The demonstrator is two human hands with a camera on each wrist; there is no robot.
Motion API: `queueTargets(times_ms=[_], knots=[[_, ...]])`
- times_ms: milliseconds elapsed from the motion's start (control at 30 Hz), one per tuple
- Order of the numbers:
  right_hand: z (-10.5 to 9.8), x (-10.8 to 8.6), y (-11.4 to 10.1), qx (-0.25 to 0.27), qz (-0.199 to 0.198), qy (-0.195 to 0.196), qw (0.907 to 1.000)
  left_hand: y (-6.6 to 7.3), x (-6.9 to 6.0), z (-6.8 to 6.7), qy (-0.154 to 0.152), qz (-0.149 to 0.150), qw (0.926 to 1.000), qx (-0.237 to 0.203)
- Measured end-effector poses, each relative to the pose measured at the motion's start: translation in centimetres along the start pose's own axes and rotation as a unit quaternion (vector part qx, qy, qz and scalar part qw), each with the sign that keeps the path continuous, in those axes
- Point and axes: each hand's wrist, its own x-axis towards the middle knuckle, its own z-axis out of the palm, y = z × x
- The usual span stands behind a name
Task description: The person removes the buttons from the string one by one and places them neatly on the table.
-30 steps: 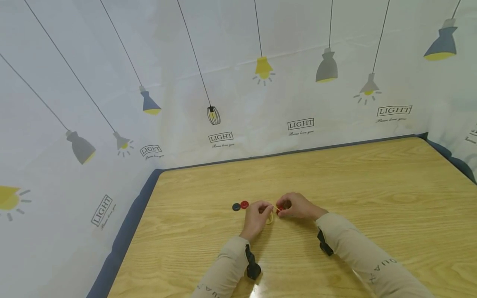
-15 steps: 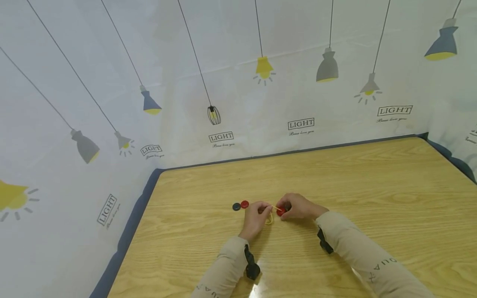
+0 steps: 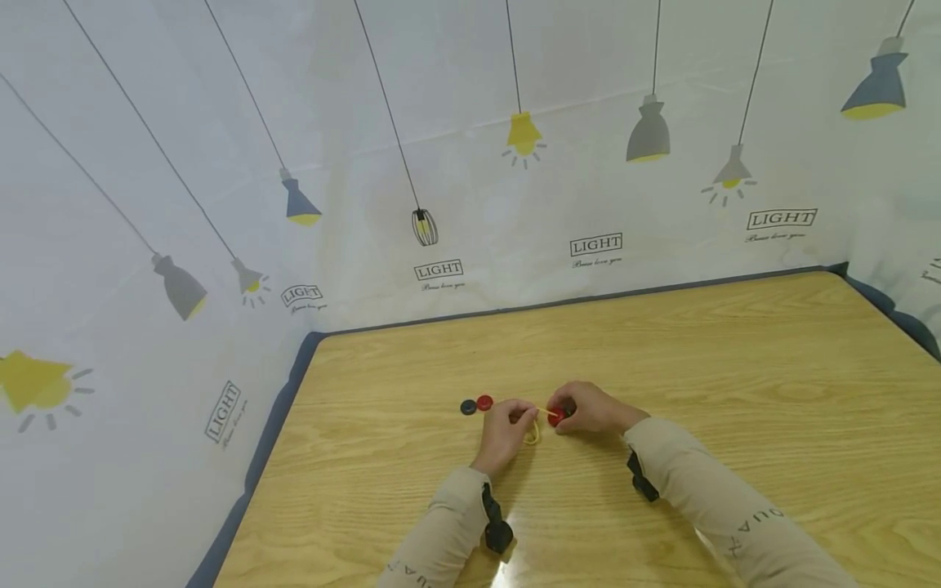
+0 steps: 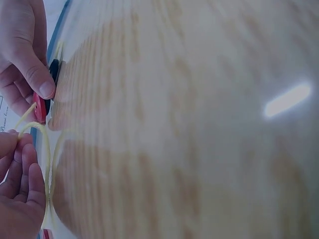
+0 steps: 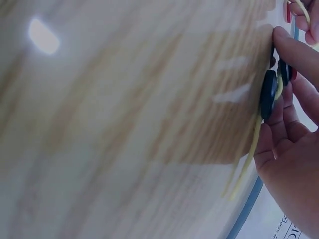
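My left hand [image 3: 506,433] pinches a yellow string [image 4: 46,159] between thumb and fingertips, and a loop of it hangs below. Just to the right, my right hand [image 3: 591,406] grips a red button-like disc [image 3: 556,417] with its thumb and fingers. The string runs from my left fingertips to that disc's face. Behind it, in the right wrist view, a dark disc [image 5: 268,94] sits on the string, whose tail trails past my right fingers onto the table. How many discs lie inside the right hand's grip is partly hidden.
On the wooden table [image 3: 698,351], a loose red disc [image 3: 484,403] and a dark disc [image 3: 468,407] lie side by side, left of my left hand. A lamp-patterned white wall covering [image 3: 500,196] rises behind the table's far and left edges.
My right fingers have shifted on the red disc, so more of its face shows. The left hand stays nearly in place, still pinching the string. The head view has swung slightly left.
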Motion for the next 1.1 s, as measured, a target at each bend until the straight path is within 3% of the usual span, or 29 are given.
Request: queueTargets(times_ms=[233, 467, 1100], knots=[[-0.08, -0.03, -0.05, -0.023, -0.011, 0.006, 0.9997, 0.0, -0.09, -0.01, -0.002, -0.003, 1.0, 0.002], [-0.18, 0.17, -0.23, 0.005, 0.006, -0.002, 1.0, -0.09, -0.1, 0.08, -0.003, -0.005, 1.0, 0.003], [-0.11, 0.11, -0.05, 0.016, 0.008, 0.014, 0.9997, 0.0, -0.3, -0.08, -0.001, -0.004, 1.0, -0.005]])
